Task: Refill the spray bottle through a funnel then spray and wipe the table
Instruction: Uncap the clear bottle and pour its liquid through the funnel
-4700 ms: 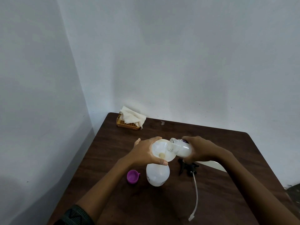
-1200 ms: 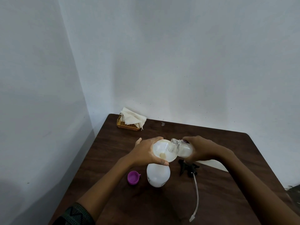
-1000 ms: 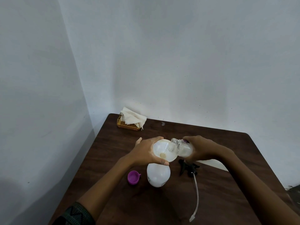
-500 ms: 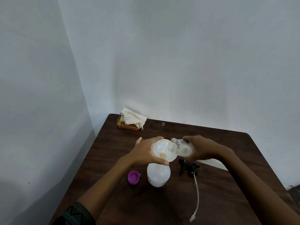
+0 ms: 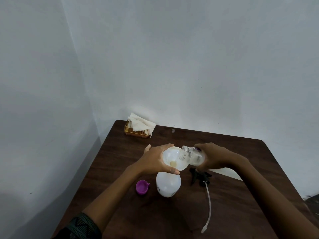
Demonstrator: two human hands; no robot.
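Note:
A white spray bottle stands on the dark wooden table with a white funnel in its neck. My left hand grips the funnel's rim from the left. My right hand holds a clear refill bottle tipped on its side, its open mouth over the funnel's right edge. A little liquid sits at the funnel's bottom. The black spray head with its long dip tube lies on the table to the right of the spray bottle.
A purple cap lies left of the spray bottle. A gold wire holder with white napkins stands at the far left corner. A white sheet shows beyond my right forearm. Walls close the far and left sides.
The refill bottle has tilted slightly further over the funnel and looks emptier. Both hands stay in the same place.

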